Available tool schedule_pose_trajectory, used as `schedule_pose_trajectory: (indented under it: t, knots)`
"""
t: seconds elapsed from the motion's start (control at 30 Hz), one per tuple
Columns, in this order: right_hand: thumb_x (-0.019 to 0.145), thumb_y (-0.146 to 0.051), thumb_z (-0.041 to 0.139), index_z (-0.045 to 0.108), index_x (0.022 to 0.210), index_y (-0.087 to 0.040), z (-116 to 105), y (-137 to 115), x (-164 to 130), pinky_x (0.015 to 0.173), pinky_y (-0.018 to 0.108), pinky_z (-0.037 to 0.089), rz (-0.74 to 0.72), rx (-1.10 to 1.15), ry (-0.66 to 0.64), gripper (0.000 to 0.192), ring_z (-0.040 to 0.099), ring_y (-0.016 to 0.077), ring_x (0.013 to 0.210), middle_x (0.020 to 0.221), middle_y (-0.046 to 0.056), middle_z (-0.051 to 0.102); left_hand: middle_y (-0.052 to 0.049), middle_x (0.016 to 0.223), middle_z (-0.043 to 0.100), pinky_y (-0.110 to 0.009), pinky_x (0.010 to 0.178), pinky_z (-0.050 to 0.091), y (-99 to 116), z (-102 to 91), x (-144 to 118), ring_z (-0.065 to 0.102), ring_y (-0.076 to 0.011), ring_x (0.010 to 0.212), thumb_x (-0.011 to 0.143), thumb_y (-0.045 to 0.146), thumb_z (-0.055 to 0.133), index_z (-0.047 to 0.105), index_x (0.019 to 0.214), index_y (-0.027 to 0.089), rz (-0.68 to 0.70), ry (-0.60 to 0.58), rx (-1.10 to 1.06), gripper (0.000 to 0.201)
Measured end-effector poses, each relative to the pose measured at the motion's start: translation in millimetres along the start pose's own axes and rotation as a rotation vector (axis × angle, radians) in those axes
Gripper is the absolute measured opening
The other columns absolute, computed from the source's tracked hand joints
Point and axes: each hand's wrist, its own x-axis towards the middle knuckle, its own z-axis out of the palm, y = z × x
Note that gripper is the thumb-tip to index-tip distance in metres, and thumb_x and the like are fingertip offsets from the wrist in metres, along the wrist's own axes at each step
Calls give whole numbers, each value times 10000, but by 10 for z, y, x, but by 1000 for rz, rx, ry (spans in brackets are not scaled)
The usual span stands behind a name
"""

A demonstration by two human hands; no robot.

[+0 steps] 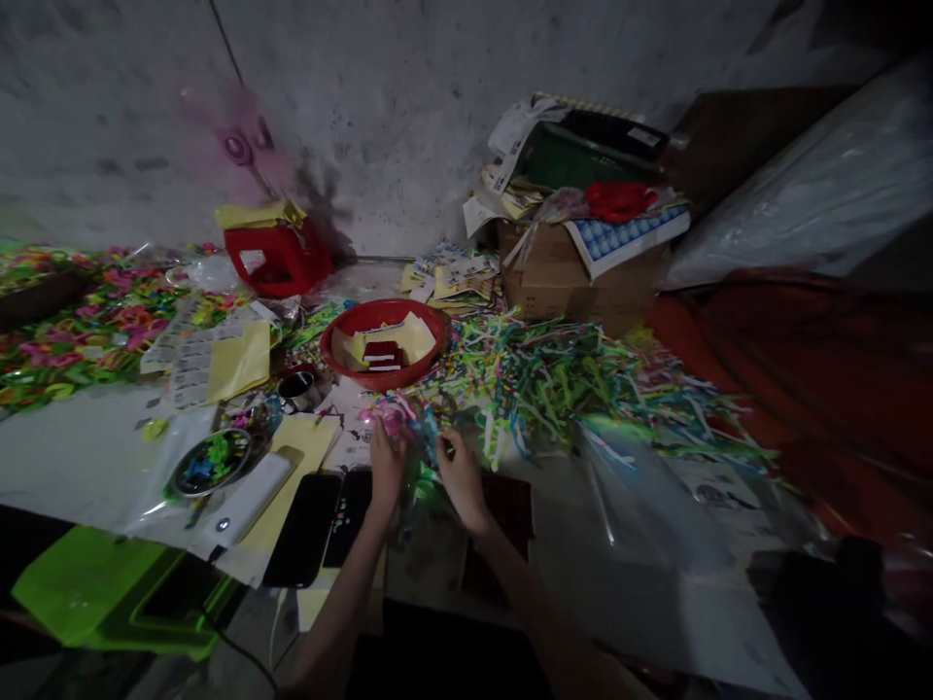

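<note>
My left hand (386,467) is at the middle of the table, its fingers drawn together against a pink plastic piece (394,416). Whether it grips that piece or something smaller is hidden. My right hand (461,476) is just across from it, thumb and forefinger curled together at a thin blue strip (430,424). Below and between the hands lies something green and blurred (427,486). Beyond them spreads a big heap of colourful thin strips (554,374), mostly green, blue and white.
A red basin (383,381) holding cards stands behind my hands. Left are two phones (302,530), a white power bank (248,498), a bowl of small plastic pieces (211,462) and a cup (297,389). A cardboard box (583,282) and a pink fan (237,146) stand farther back.
</note>
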Motion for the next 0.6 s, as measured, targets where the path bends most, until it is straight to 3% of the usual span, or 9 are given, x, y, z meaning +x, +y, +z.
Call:
schedule_pose_trajectory:
  t: [0.1,0.17,0.27,0.33,0.4,0.5,0.6]
  knots:
    - [856,-464,448,527,1093,-207,-255,-66,-365,511,238,451,42,257,-122,358,555,129,552,791,14,627,-158,1534,234,-429,1154,131,157,-118,-262,120,-249,1434,749,128,565,357,1383,123,294,-88,199,667]
    - [809,-527,515,521,1116,-209,-481,-78,-624,462,219,430,71,393,-266,442,524,112,497,690,-18,576,-135,1547,211,-479,1145,139,225,-199,-437,80,-260,1439,772,100,514,346,1405,154,503,-175,388,658]
    - [768,-612,545,586,997,-194,-817,-7,-893,451,211,422,153,549,-521,478,513,94,460,658,-15,583,-96,1468,397,-504,1122,199,266,-295,-679,217,-289,1404,768,68,465,502,1306,206,634,-338,505,556]
    - [766,-698,463,590,1041,-184,-992,90,-959,441,233,429,234,616,-643,596,540,112,450,686,13,619,-92,1293,584,-467,1073,307,270,-309,-850,439,-289,1270,799,105,454,608,1182,221,603,-487,471,429]
    - [736,-759,418,560,1143,-181,-1120,192,-964,423,250,429,283,635,-672,721,559,138,447,690,28,631,-104,1134,671,-406,957,431,273,-266,-1043,586,-273,1080,843,166,447,644,1128,223,510,-655,403,350]
    - [664,-692,598,599,1114,-200,-1246,305,-957,494,251,465,175,552,-535,667,593,149,554,776,41,652,-127,1070,690,-363,797,493,282,-131,-1329,650,-277,935,852,200,462,640,1145,237,347,-884,389,345]
    - [683,-572,676,658,953,-213,-1304,380,-987,639,262,499,47,434,-405,449,621,177,755,901,51,660,-132,1021,697,-372,742,490,281,-4,-1505,666,-291,869,868,234,437,629,1152,248,186,-956,448,344]
